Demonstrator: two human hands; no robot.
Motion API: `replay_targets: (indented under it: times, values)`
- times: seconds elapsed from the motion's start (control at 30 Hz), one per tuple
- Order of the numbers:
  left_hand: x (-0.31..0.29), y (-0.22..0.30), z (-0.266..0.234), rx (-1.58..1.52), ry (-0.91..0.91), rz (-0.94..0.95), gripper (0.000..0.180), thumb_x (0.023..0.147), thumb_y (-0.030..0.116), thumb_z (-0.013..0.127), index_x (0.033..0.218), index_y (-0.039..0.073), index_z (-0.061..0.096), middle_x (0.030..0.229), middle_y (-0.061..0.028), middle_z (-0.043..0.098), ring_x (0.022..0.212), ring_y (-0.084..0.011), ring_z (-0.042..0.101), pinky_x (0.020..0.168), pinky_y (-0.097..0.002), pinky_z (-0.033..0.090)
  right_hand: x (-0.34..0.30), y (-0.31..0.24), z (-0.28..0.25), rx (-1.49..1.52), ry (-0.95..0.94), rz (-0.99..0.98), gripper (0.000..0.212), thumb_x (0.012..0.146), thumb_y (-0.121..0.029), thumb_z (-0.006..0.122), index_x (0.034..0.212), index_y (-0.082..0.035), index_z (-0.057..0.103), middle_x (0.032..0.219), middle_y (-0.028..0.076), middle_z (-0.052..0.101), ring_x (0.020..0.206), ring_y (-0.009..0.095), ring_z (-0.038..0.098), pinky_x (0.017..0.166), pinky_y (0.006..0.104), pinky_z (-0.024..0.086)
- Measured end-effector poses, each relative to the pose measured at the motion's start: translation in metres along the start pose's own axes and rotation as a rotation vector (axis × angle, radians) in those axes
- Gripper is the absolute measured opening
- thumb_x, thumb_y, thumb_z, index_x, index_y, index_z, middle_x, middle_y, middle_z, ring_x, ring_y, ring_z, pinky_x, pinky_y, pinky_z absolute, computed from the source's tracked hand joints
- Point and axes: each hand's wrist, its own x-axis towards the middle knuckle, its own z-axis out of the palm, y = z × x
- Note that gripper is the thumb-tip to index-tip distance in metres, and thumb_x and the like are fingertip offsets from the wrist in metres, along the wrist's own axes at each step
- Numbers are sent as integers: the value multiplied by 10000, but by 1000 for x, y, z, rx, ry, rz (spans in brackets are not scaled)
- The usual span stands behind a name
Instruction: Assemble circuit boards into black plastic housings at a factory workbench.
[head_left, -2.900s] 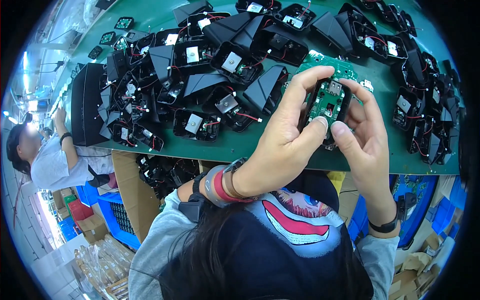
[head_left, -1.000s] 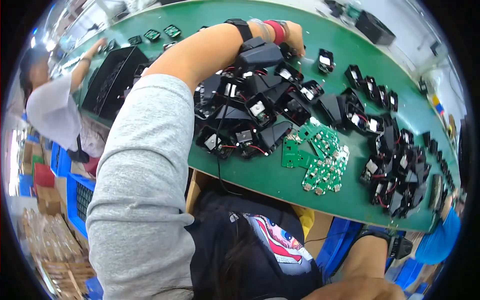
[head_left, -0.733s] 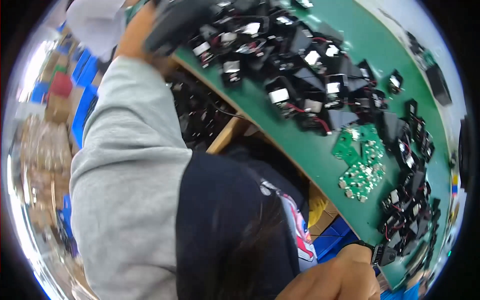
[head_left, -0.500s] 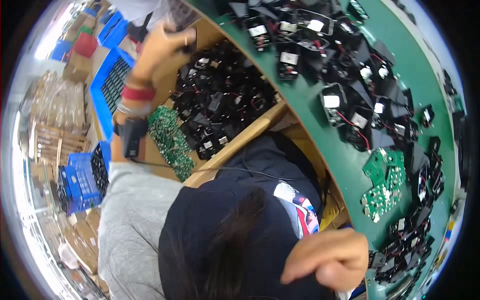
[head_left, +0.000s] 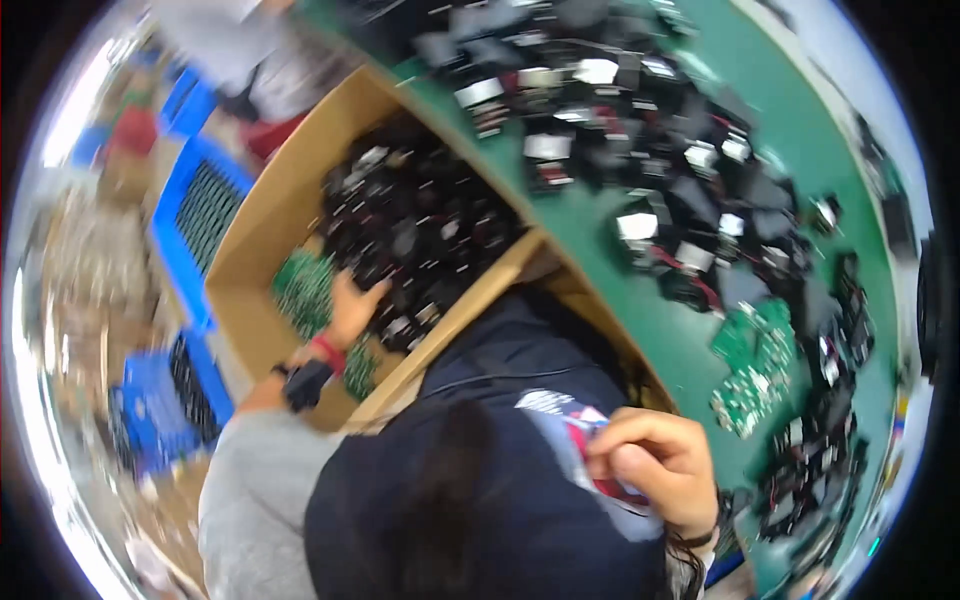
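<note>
My left hand (head_left: 350,308) reaches down into a cardboard box (head_left: 262,200), its thumb and fingers spread, with nothing seen in its grip. It is at the border between a pile of green circuit boards (head_left: 303,290) and a heap of black plastic parts (head_left: 425,225) with red wires and white pieces. Whether the fingertips touch them is too blurred to tell. My right hand (head_left: 660,465) is held in front of my dark top, beside the green table's edge. Its fingers are curled in and nothing shows between them; the palm is hidden.
On the green table (head_left: 600,290) lie many black housings (head_left: 690,190) with wires, and a few green circuit boards (head_left: 755,365). Blue crates (head_left: 165,400) stand left of the box, one blue tray (head_left: 205,200) holding rows of dark parts. A wooden bar (head_left: 470,310) borders the box's near side.
My left hand has come down from the box's far edge to the circuit boards, its fingers still apart. My right hand has risen slightly, with its fingers curled. The whole view has shifted a little.
</note>
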Motion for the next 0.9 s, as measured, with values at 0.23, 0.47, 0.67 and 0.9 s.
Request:
replay_targets:
  times: [0.23, 0.47, 0.67, 0.9]
  values:
    - [57, 217, -57, -396, 115, 567, 439, 839, -21, 482, 1270, -41, 406, 1294, -150, 445, 1184, -243, 453, 1033, -350, 321, -34, 25, -20, 205, 333, -20, 202, 909, -138, 545, 959, 48, 606, 809, 89, 619, 725, 119, 575, 668, 240, 469]
    - [53, 567, 62, -102, -404, 2005, 274, 802, 49, 516, 1056, -18, 597, 990, -142, 638, 887, -266, 605, 778, -349, 484, -55, 27, -15, 273, 417, -139, 173, 910, -89, 527, 982, 48, 604, 839, 76, 619, 768, 111, 581, 701, 233, 471]
    - [84, 643, 307, 144, -824, 2157, 388, 782, 124, 566, 1167, 78, 577, 1094, -161, 609, 1014, -291, 563, 885, -362, 437, -107, 59, 10, 222, 965, -202, 140, 886, -30, 472, 926, 38, 588, 782, 83, 589, 679, 132, 560, 620, 242, 464]
    - [49, 630, 294, 748, -710, 2068, 423, 702, 313, 707, 1070, 111, 655, 994, -142, 655, 913, -283, 627, 794, -397, 490, -146, 115, 25, 213, 1553, -259, 151, 926, -138, 498, 942, -1, 561, 726, 31, 539, 642, 87, 505, 574, 212, 410]
